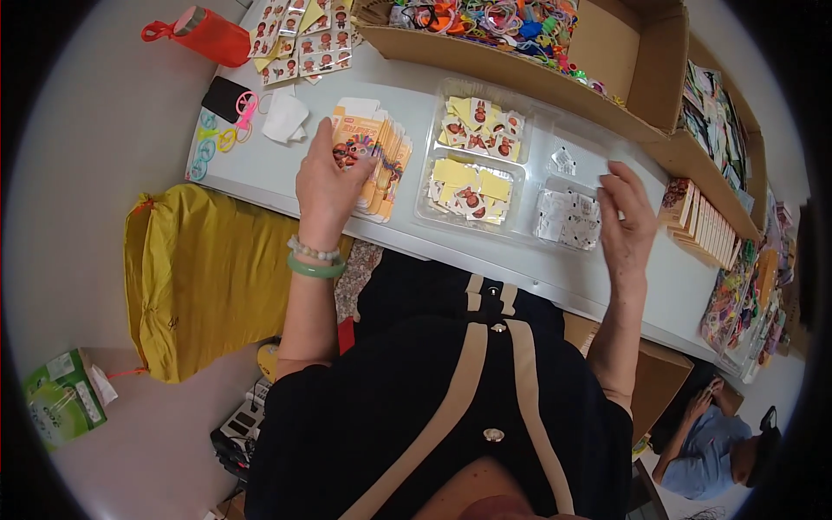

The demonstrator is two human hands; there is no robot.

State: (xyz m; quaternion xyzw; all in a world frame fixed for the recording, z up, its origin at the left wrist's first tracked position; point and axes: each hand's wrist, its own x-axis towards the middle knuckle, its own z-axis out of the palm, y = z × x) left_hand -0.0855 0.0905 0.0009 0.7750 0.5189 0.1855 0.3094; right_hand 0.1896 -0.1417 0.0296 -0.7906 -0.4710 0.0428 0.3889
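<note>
My left hand (328, 184) is at a fanned stack of flat orange printed boxes (396, 165), with its thumb across the front of the top orange box (355, 139) and its fingers along that box's left edge. My right hand (627, 224) hovers at the right end of a clear plastic tray (422, 195), fingers bent and apart, with nothing visible in them. Cut sticker pieces (471, 191) on yellow backing fill two left compartments of the tray. Small white printed packets (568, 217) lie in its right part, nearest my right hand.
Cardboard boxes of colourful trinkets (494, 24) stand along the back. Orange boxes (704, 227) line up at the right. Scissors (227, 139), a phone (227, 99), a white tissue (284, 118), sticker sheets (321, 48) and a red bottle (212, 36) lie left. A co-worker (715, 442) sits lower right.
</note>
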